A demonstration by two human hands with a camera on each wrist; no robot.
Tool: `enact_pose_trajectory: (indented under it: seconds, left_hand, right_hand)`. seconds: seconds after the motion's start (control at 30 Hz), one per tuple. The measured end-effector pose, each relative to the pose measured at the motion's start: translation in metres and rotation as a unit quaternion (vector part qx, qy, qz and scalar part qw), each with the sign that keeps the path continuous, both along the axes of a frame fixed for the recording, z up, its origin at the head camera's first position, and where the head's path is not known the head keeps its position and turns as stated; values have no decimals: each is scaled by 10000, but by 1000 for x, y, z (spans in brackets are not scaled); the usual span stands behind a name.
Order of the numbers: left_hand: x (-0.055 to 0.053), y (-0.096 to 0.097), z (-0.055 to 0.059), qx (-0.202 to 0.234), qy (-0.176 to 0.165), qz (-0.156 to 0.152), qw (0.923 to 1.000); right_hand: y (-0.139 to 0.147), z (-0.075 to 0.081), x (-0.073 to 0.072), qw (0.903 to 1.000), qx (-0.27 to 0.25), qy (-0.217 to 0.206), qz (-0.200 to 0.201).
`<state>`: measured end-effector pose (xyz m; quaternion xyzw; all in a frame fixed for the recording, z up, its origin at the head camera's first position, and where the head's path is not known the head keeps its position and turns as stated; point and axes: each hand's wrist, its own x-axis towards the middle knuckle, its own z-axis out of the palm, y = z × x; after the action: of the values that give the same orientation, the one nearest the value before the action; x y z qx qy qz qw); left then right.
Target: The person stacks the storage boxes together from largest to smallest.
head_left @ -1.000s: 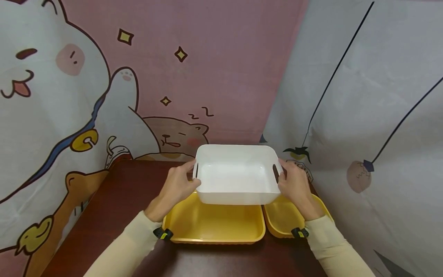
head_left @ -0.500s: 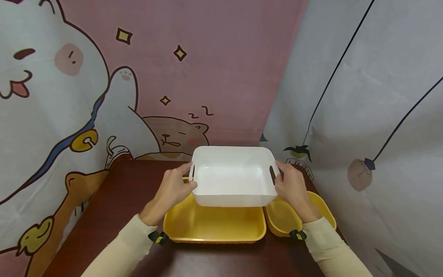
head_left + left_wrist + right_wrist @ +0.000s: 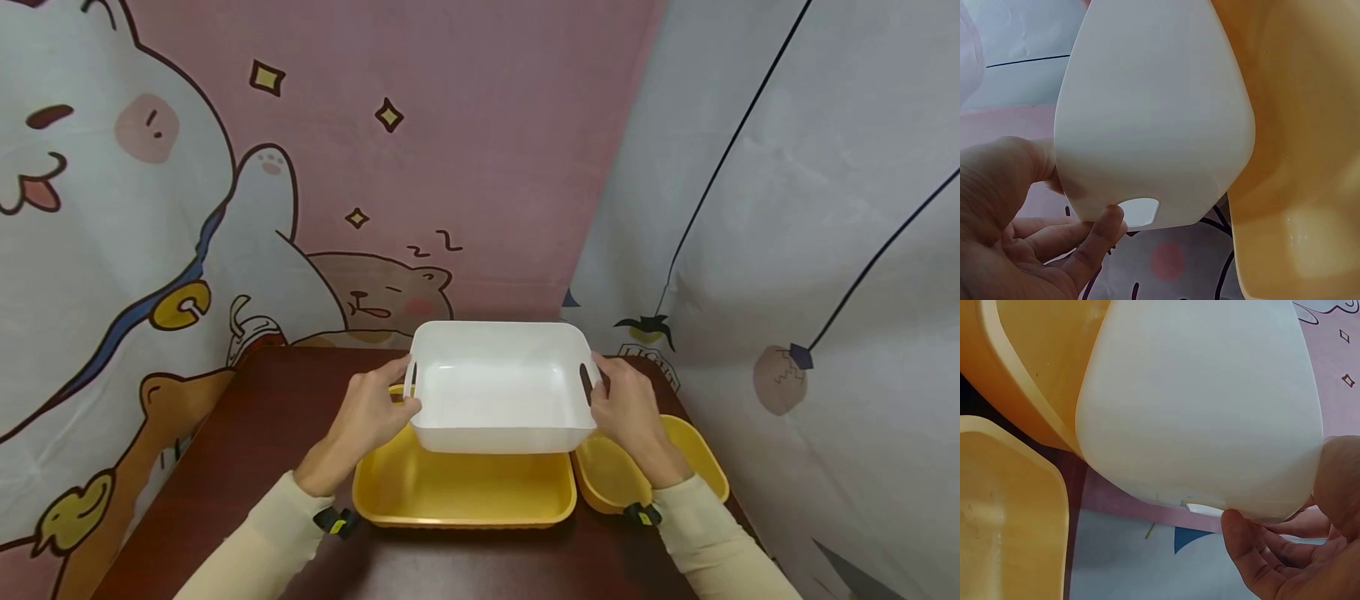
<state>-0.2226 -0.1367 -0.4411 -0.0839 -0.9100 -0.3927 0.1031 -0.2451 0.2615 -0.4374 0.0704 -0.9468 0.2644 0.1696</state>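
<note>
Our white bin point(image 3: 501, 387) is held up over the far part of the larger yellow tray point(image 3: 457, 496), its long axis running left to right and its open side facing up toward the head camera; we cannot tell whether its underside touches the tray. Each short end has a handle slot. The tray lies the same way on a dark reddish-brown table point(image 3: 277, 417), and just beside it on the right sits a smaller yellow container point(image 3: 603, 477), longer from near to far. Behind we see a printed wall covering point(image 3: 487, 150): a big white cat at left, then a sleeping bear and pink ground, then pale grey with dark hanging lines. Our left hand point(image 3: 367, 410) reaches forward and inward, its fingers and thumb grasping the bin's left end at the slot. Our right hand point(image 3: 628, 408) mirrors it, grasping the right end at its slot, partly over the smaller container. Both forearms, in cream sleeves point(image 3: 258, 537), slant in from the near edge.
</note>
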Motion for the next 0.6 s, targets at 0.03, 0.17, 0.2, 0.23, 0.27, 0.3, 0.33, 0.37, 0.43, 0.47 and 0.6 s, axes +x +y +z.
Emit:
enact_pose_trajectory:
  seconds: [0.03,0.17,0.2,0.23,0.27,0.3,0.33,0.37,0.43,0.47,0.6]
  left_hand:
    - [0,0,0,-4,-21,9,10000]
    - [2,-2,0,-24,-59,32,10000]
    - [2,-3,0,-22,-65,37,10000]
    - [3,-3,0,-25,-76,42,10000]
    - [3,-4,0,-31,-80,44,10000]
    - [4,-4,0,-31,-86,43,9999]
    - [4,-4,-1,-34,-99,52,9999]
    - [5,-5,-1,-40,-109,54,9999]
    - [5,-6,-1,-59,-123,52,9999]
    - [5,-6,-1,-72,-122,51,9999]
    - [6,-7,-1,-95,-147,58,9998]
  right_hand:
    - [0,-1,0,10000,16,2,4]
    - [-1,-2,1,10000,40,10,16]
    - [-2,-2,2,10000,32,-3,18]
    - [-2,-2,2,10000,31,-14,20]
    - [-3,-2,3,10000,34,-29,20]
    - [-3,-2,3,10000,38,-40,20]
    - [-4,-2,4,10000,37,-47,25]
    - [-5,-1,4,10000,44,-58,24]
    - [-6,-1,6,9999,72,-71,15]
    - [-6,-1,6,9999,73,-83,11]
    - [-8,-1,7,9999,70,-118,-16]
